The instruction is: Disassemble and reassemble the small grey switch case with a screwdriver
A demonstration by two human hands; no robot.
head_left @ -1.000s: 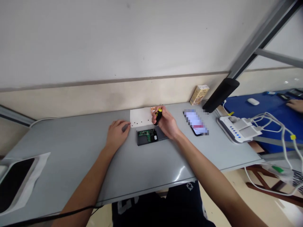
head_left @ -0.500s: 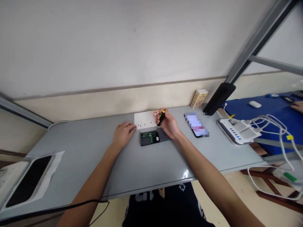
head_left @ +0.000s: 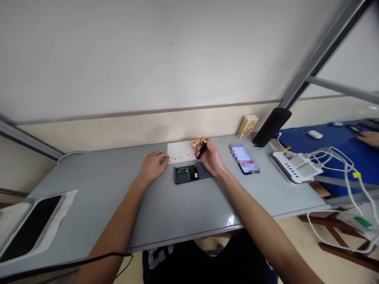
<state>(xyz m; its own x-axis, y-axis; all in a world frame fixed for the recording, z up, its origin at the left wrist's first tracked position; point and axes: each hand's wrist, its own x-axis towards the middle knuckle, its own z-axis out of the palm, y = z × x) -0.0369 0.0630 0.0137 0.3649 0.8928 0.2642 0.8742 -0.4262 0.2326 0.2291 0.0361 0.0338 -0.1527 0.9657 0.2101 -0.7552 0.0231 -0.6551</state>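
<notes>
My right hand [head_left: 211, 158] is wrapped round a black and yellow screwdriver [head_left: 202, 148]. The screwdriver is tilted, its thin shaft pointing down into a dark, flat electronic device [head_left: 180, 180]. A green circuit board [head_left: 185, 172] shows in the device's left part; the right end lies partly behind my right hand. Left of the device, my left hand [head_left: 153, 167] rests on the table, fingers loosely bent and thumb apart, fingertips at the edge of a white sheet of paper [head_left: 179, 149]. Several tiny dark pieces, possibly screws, dot the sheet.
A phone [head_left: 244, 158] with a lit screen lies on the right, near a white power strip [head_left: 291, 167] with cables. A small carton [head_left: 248, 126] and a black cylinder [head_left: 271, 127] stand by the wall. A dark-screened tablet [head_left: 32, 225] is far left. Another person's hand [head_left: 368, 139] shows at far right.
The camera view has shifted slightly. My right hand still holds the screwdriver in the device, and my left hand stays at the paper's edge.
</notes>
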